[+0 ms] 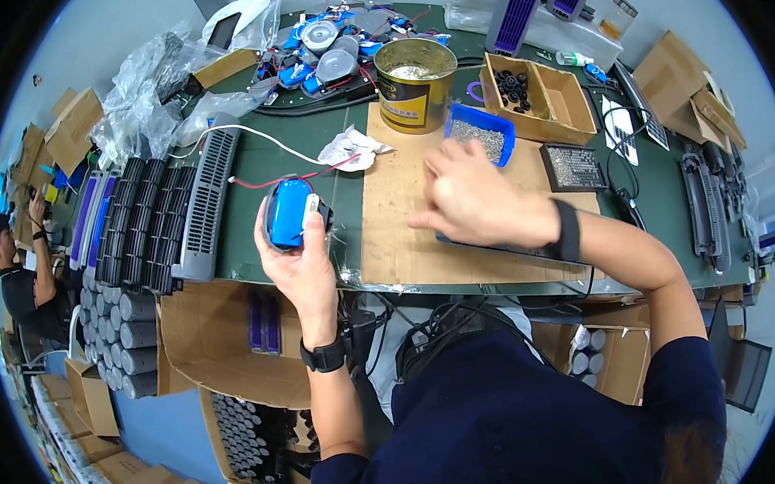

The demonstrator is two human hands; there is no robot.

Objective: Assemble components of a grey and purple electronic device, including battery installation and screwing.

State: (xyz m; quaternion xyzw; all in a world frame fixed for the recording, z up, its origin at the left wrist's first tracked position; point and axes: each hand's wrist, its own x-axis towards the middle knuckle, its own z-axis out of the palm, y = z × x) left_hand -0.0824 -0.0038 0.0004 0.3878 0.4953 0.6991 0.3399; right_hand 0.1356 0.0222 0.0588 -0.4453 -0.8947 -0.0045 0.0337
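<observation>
A blue-wrapped battery pack [289,214] with a dark housing and a small white part sits in my left hand [299,268], fingers wrapped round it, over the table's front edge. A red and black wire [283,181] lies above it. My right hand [477,193] hovers over the brown cardboard sheet [390,198], at the near side of a blue tray [507,152] of small metal screws. Its thumb stands apart from the bent fingers, and nothing shows in them; the fingertips are slightly smeared. A dark object under my right forearm is mostly hidden.
Behind the tray stands a gold-and-black tin [416,87]. To its right are a cardboard box [555,102] with black rings and a black screw holder [574,167]. Blue packs and round speaker-like parts [336,65] pile up at the back. Grey-black grilles [210,199] line the left. Another person [30,287] works far left.
</observation>
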